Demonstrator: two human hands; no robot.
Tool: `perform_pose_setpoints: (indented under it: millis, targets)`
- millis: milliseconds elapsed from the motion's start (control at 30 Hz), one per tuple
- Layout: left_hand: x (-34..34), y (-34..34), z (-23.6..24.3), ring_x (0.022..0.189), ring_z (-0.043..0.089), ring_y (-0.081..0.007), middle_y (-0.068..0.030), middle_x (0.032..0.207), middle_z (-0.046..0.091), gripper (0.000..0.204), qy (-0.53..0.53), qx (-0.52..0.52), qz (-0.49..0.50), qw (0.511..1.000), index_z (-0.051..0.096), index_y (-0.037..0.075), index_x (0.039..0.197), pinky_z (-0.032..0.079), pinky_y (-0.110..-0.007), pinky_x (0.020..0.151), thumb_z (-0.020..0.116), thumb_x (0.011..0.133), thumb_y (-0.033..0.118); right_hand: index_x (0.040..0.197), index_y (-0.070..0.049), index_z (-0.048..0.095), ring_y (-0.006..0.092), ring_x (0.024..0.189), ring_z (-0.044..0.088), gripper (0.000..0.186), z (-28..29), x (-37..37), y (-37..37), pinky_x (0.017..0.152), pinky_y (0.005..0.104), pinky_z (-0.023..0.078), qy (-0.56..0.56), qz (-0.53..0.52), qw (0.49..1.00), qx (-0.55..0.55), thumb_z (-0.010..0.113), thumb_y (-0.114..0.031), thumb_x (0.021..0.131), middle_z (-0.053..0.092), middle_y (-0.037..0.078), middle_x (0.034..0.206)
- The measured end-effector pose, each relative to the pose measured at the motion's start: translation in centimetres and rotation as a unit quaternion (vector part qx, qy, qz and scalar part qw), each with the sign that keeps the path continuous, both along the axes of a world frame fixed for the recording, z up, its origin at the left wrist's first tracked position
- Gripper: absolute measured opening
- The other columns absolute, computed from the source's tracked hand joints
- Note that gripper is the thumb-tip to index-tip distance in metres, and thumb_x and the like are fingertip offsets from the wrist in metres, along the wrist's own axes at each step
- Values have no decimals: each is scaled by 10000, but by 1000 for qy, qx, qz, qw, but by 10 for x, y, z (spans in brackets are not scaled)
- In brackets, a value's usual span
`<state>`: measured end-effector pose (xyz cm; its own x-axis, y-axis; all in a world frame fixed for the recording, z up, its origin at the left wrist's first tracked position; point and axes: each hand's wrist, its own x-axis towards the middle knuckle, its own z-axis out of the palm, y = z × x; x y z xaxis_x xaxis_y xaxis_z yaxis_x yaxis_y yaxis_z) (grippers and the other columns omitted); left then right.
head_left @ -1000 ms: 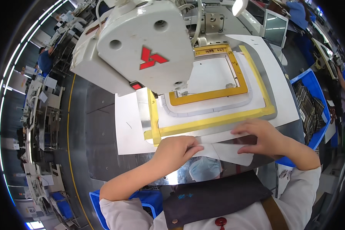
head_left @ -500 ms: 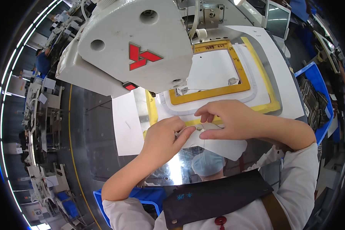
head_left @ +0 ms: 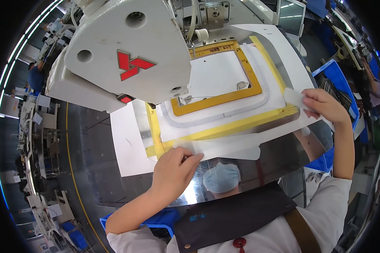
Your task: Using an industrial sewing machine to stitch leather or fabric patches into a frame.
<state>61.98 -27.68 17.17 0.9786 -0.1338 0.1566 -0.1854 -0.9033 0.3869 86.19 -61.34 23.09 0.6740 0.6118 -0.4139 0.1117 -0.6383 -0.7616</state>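
Observation:
Thumb and fingers of my left hand are closed on the left part of a translucent white sheet, a thin piece with rounded corners. This sheet lies along the near edge of a white panel bordered with yellow tape. Out to the right, my right hand pinches another translucent white piece near the panel's right corner. Some of that piece is hidden behind the fingers. Beyond my hands, a yellow-brown rectangular frame rests on the panel, with white material inside it.
A large white sewing machine head overhangs the left of the frame. White paper lies under the panel on a shiny dark tabletop. Blue bins stand at right and below the near edge.
My hands were close together at the panel's near edge. My right hand has moved far right with a white piece, while the left stays near the sheet. The view has shifted slightly.

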Motion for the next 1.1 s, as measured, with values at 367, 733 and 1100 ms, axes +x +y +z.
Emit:
perform_pose_setpoints:
  millis: [367,733,1100]
  targets:
    - [7,-27,31,1069,571,-303,-106,1301,528,523,54,-21,-123,991,520,103,1264,456,-401,898,689,803,283,826,-36,580,41,510,509,248,26,-60,-38,444,184,398,-149,-144,974,92,662,-269,848,553,-2,665]
    - [30,-8,58,555,616,-187,-80,702,646,155,36,-180,35,982,658,48,845,461,-290,512,652,850,203,870,-25,617,339,762,600,264,-5,-63,55,702,407,464,-186,175,967,-13,517,-265,915,628,152,775]
    - [34,-6,73,599,624,-209,-30,663,622,68,-33,-89,-69,993,655,107,789,456,-311,518,687,791,167,1229,-58,551,341,1023,566,538,23,-99,55,909,397,443,-395,137,902,108,698,-305,774,587,167,1121]
